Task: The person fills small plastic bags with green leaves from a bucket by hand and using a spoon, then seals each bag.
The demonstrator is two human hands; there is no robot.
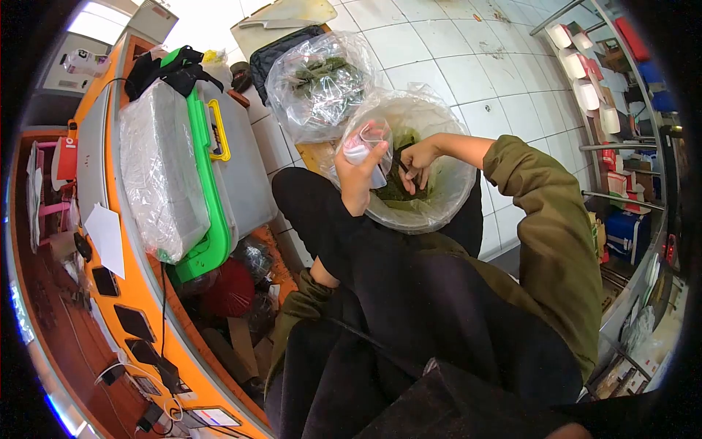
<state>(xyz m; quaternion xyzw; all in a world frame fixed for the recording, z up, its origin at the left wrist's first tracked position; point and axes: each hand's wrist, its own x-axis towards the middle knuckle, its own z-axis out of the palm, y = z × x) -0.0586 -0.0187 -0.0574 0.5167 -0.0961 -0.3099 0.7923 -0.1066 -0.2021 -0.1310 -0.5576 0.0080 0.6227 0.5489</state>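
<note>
While the left hand [357, 178] grips one clear bag [358, 150], the right hand [419, 162] curls into the greens [395, 192] inside one tub [455, 184], its grip impossible to tell, one larger bag [291, 101] just beside.

So the left hand [356, 170] has a small clear plastic bag [376, 139], kinda crinkly, held upright over the left side of a round tub [455, 179] with a cloudy plastic liner. Dark green leafy stuff [393, 193] sits loose down inside, right hand [418, 159] in it. Big clear bag of greens [322, 95] lies just beyond, far left.
</note>
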